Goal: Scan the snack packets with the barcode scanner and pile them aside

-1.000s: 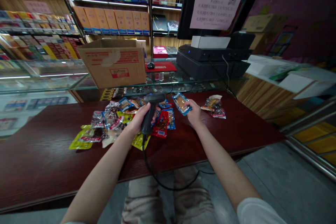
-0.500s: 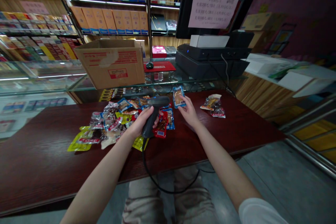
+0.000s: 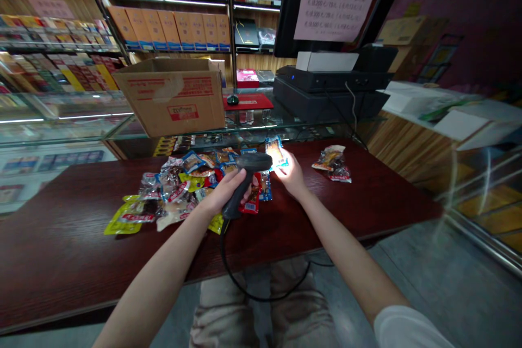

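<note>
My left hand (image 3: 227, 191) is wrapped round the grip of a black barcode scanner (image 3: 240, 185), whose head points right. Bright light from it falls on a small blue-edged snack packet (image 3: 275, 152), pinched in my right hand (image 3: 292, 175). The scanner's head is close to the packet; glare washes out part of the print. Under and left of the scanner lies a pile of snack packets (image 3: 175, 187) in clear, yellow, blue and red wrappers. A few more packets (image 3: 332, 163) lie apart to the right.
The dark red wooden table (image 3: 73, 261) spans the front. An open cardboard box (image 3: 171, 99) stands on the glass counter behind, with a cash drawer (image 3: 326, 100) and a monitor bearing a paper sign (image 3: 336, 2). The scanner's cable (image 3: 261, 298) loops over the table's front edge.
The scanner's light has come on and shines on the packet. My left hand has brought the scanner slightly right, and the packet is turned and a little nearer the scanner.
</note>
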The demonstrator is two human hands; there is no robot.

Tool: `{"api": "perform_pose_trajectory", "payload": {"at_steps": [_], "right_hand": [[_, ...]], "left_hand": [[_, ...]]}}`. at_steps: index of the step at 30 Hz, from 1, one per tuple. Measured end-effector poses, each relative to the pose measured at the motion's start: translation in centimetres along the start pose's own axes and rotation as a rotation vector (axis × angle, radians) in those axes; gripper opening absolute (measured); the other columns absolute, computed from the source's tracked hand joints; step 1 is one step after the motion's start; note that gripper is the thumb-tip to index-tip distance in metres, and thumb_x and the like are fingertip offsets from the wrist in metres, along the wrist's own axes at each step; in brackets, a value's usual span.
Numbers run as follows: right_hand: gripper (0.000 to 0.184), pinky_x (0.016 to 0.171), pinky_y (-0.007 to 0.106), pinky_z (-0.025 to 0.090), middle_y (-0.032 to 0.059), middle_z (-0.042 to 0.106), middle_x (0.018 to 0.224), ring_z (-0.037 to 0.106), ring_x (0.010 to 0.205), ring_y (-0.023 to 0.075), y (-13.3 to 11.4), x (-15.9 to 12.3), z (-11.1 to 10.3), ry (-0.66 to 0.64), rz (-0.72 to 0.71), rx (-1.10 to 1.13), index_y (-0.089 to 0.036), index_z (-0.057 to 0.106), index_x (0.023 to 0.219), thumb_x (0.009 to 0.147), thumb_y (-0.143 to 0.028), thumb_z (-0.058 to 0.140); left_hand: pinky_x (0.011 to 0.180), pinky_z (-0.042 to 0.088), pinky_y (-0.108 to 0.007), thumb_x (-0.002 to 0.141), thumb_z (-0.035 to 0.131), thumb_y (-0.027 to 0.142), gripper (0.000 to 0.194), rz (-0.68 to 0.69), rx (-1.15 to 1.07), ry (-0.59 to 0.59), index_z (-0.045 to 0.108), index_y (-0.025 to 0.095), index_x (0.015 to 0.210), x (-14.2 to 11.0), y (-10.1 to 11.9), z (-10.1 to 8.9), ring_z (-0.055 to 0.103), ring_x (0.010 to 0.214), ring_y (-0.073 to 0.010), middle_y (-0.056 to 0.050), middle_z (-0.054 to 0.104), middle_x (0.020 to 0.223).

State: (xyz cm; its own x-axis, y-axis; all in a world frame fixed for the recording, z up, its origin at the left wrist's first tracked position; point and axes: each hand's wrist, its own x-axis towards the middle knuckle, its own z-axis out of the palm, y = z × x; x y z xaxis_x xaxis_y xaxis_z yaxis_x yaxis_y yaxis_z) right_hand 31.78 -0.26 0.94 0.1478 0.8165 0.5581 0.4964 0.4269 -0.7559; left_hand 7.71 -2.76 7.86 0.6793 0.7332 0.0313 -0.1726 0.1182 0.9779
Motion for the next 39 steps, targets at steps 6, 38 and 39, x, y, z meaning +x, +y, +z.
{"api": "perform_pose_trajectory", "payload": {"at_steps": [6,38,39], "right_hand": [[0.063,0.109,0.046,0.046,0.0143,0.057,0.134,0.056,0.125,0.028,0.0,0.1,0.0,0.009,-0.033,-0.102,-0.02,0.046,0.142,0.081,-0.027,0.06],[0.023,0.096,0.047,0.034,0.0046,0.072,0.108,0.06,0.106,0.027,-0.3,0.2,-0.8,-0.381,0.223,-0.394,-0.027,0.076,0.092,0.082,-0.046,0.071],[0.024,0.096,0.047,0.033,0.0047,0.072,0.107,0.06,0.106,0.027,-0.4,0.2,-0.7,-0.389,0.23,-0.394,-0.027,0.076,0.091,0.079,-0.047,0.074]], "left_hand": [[0.042,0.034,-0.022,0.08,0.06,0.071,0.061,-0.014,0.025,-0.016,0.062,0.012,0.093,-0.1,0.2,0.2,0.047,0.042,-0.0097,0.001,0.053,0.053],[0.041,0.034,-0.02,0.072,0.073,0.062,0.058,0.134,-0.159,0.309,0.062,0.013,0.099,0.6,1.1,-4.5,0.048,0.044,-0.0092,0.002,0.055,0.056],[0.04,0.034,-0.02,0.071,0.073,0.063,0.058,0.127,-0.154,0.312,0.062,0.013,0.099,0.6,1.1,-4.3,0.048,0.044,-0.0093,0.002,0.055,0.055]]}}
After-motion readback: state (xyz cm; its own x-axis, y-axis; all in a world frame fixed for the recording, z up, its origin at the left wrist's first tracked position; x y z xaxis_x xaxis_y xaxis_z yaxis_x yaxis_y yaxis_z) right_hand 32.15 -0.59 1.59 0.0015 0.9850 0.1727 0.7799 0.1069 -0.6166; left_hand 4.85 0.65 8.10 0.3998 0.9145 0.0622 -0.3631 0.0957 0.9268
